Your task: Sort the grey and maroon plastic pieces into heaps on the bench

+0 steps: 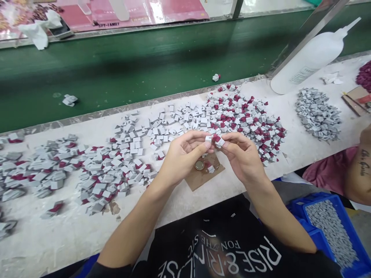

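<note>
My left hand [185,154] pinches a small light-grey plastic piece [208,138] between thumb and fingers. Right beside it, my right hand [242,156] grips a grey and maroon plastic piece [218,140] by its grey end. The two pieces are held close together; whether they touch I cannot tell. Below my hands lies a brown cardboard square [199,179], with a small round metal-rimmed cap [199,165] and a loose grey piece [211,169] on it. Behind my fingers spreads a heap of grey and maroon pieces [249,119].
More grey and maroon pieces [113,170] cover the table's left side. A green conveyor belt [145,58] runs behind, carrying a few pieces. At right are a white squeeze bottle [310,61], a grey heap [319,114], a blue bin [352,227] and another person's arm [361,166].
</note>
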{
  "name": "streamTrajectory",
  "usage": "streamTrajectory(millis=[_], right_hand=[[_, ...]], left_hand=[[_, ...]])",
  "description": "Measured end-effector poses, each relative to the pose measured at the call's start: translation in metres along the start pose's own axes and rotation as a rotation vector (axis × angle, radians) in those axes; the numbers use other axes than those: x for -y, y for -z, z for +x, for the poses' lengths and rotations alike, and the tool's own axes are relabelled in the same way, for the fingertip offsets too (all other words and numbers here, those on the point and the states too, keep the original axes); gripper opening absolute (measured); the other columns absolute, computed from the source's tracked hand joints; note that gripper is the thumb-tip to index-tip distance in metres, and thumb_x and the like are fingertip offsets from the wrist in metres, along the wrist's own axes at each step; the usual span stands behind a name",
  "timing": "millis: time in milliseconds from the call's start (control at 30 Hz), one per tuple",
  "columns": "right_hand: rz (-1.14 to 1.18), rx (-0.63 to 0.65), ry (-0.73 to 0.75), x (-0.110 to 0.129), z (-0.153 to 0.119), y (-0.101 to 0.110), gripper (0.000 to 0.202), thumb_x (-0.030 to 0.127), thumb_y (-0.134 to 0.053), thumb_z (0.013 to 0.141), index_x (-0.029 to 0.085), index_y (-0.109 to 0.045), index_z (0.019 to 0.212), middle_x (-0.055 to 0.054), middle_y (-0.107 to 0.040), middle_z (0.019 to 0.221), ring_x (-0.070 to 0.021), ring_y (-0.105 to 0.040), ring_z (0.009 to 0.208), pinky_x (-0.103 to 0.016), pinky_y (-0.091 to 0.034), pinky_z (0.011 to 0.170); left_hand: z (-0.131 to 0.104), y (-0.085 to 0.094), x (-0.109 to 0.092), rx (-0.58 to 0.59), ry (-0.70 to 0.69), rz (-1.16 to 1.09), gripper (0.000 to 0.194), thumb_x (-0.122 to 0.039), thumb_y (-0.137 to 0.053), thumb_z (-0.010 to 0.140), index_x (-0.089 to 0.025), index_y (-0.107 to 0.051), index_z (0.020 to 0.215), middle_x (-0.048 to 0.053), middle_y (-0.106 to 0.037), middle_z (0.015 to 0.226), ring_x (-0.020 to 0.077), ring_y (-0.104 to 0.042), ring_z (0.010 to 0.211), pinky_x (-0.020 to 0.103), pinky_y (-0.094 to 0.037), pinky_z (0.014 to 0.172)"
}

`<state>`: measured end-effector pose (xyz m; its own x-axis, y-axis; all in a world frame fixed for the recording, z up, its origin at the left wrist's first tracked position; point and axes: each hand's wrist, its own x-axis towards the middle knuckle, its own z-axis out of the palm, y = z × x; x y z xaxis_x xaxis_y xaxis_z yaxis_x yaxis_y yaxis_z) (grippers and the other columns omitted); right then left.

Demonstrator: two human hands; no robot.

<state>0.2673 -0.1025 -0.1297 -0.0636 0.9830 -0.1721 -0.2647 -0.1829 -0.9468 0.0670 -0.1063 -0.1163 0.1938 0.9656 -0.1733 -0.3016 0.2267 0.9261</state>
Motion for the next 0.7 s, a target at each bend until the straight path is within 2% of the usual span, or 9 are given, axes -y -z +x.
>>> streamTrajectory(millis=[100,267,367,467,700], right_hand=[[-0.007,-0.004,0.023,0.0,0.0,-0.002,0.013,0.033,-0.099,0.084,0.033,-0.09,0.093,0.0,-0.085,0.099,-0.0212,-0.078,0.097,-0.04,-0.067,0.096],[-0.125,0.039,0.046,0.002,0.0,-0.001,0.008,0.03,-0.096,0.087,0.032,-0.092,0.094,-0.002,-0.087,0.098,-0.0222,-0.082,0.095,-0.036,-0.068,0.087],[-0.17,0.087,0.021,0.005,0.001,0.003,0.009,0.033,-0.098,0.086,0.031,-0.093,0.094,-0.003,-0.087,0.095,-0.0227,-0.083,0.09,-0.035,-0.069,0.082],[-0.169,0.119,0.012,0.008,0.002,0.004,0.012,0.037,-0.099,0.086,0.03,-0.094,0.093,-0.004,-0.087,0.094,-0.0225,-0.083,0.089,-0.034,-0.068,0.079],[-0.171,0.141,0.038,0.013,0.015,0.002,0.019,0.045,-0.102,0.083,0.03,-0.093,0.092,-0.006,-0.087,0.096,-0.0233,-0.083,0.089,-0.036,-0.07,0.078]], left_hand=[[-0.001,0.0,0.001,0.008,0.005,0.009,0.029,-0.036,-0.094,0.095,-0.019,-0.083,0.115,0.006,-0.085,0.095,0.0206,-0.085,0.09,0.034,-0.072,0.091],[-0.002,0.002,0.0,0.005,0.002,0.112,0.023,-0.035,-0.091,0.097,-0.02,-0.082,0.113,0.007,-0.087,0.098,0.0233,-0.085,0.093,0.034,-0.072,0.086],[-0.003,0.004,-0.001,0.003,-0.039,0.192,0.02,-0.032,-0.089,0.096,-0.02,-0.083,0.111,0.007,-0.087,0.101,0.0231,-0.085,0.092,0.034,-0.072,0.083],[-0.003,0.007,-0.004,0.03,-0.027,0.224,0.018,-0.032,-0.088,0.097,-0.021,-0.082,0.11,0.007,-0.086,0.095,0.0224,-0.085,0.086,0.033,-0.072,0.079],[0.01,0.013,-0.015,0.118,-0.021,0.247,0.023,-0.035,-0.087,0.096,-0.021,-0.08,0.113,0.007,-0.087,0.099,0.024,-0.085,0.09,0.037,-0.072,0.081]])
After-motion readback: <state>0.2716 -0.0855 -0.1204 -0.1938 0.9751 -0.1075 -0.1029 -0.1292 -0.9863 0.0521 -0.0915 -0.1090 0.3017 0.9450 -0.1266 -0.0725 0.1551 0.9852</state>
